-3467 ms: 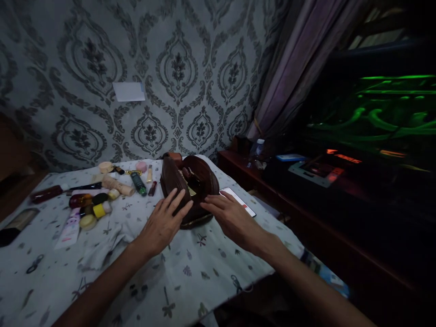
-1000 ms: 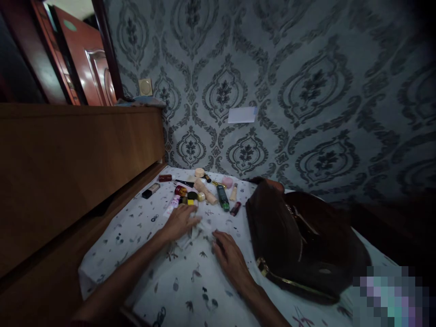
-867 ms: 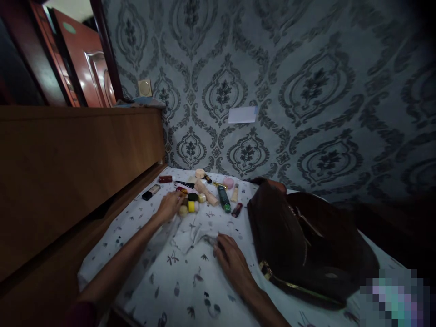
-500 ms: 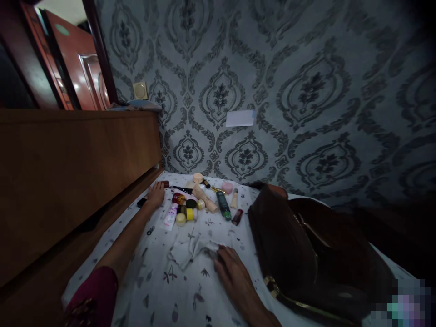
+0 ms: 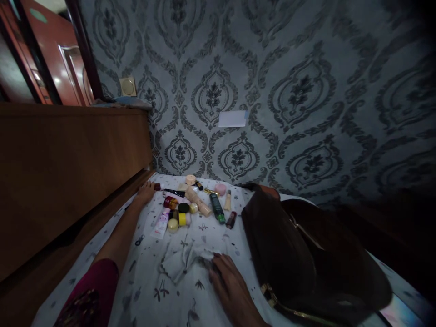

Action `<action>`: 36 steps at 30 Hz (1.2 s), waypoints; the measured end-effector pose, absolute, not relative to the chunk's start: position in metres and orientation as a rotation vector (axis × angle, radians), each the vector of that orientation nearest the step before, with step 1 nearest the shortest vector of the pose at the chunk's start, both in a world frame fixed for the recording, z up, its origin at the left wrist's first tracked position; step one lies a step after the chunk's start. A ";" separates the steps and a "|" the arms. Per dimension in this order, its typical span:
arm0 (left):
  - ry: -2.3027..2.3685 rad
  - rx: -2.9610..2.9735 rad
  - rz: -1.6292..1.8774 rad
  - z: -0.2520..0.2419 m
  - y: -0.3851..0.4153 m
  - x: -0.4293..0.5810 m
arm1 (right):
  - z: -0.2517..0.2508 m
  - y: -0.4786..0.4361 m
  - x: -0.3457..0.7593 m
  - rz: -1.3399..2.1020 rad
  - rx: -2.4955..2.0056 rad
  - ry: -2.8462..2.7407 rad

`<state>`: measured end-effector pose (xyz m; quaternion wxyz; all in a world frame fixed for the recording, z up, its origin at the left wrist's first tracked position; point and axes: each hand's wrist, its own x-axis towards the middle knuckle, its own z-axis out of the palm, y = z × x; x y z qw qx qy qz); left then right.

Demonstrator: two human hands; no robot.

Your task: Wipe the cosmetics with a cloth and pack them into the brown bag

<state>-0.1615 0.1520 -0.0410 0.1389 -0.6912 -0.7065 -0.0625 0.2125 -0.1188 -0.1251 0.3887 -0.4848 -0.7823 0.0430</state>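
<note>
My left hand (image 5: 146,192) lies on the patterned sheet beside a dark red-brown capped item (image 5: 157,186), fingers stretched out. A dark flat thing under its wrist is mostly hidden. My right hand (image 5: 230,281) is closed on the right edge of a crumpled white cloth (image 5: 182,262). Between and beyond the hands lie several cosmetics: a pink-and-white tube (image 5: 160,224), a green bottle (image 5: 217,208), a beige tube (image 5: 198,201), a small cream-lidded jar (image 5: 172,225), a yellow-banded jar (image 5: 183,220) and a dark red small bottle (image 5: 231,220).
A large dark brown handbag (image 5: 282,245) lies open on the right of the sheet. A wooden panel (image 5: 75,159) borders the left side. The patterned wall (image 5: 252,154) rises behind. A lit screen (image 5: 402,313) shows at the lower right.
The view has swung slightly to the right, so everything sits further left. The dark flat thing by my left wrist shows less. Both hands stay in nearly the same places on the sheet.
</note>
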 end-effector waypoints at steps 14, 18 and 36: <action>-2.025 -1.966 -0.244 -0.030 0.148 -0.148 | -0.113 -0.121 0.213 0.128 -1.210 -2.023; -2.035 -1.958 -0.368 -0.028 0.137 -0.139 | -0.110 -0.122 0.212 0.147 -1.219 -2.023; -1.685 -2.362 -0.973 -0.021 0.012 -0.091 | -0.090 -0.123 0.205 0.322 -1.272 -1.811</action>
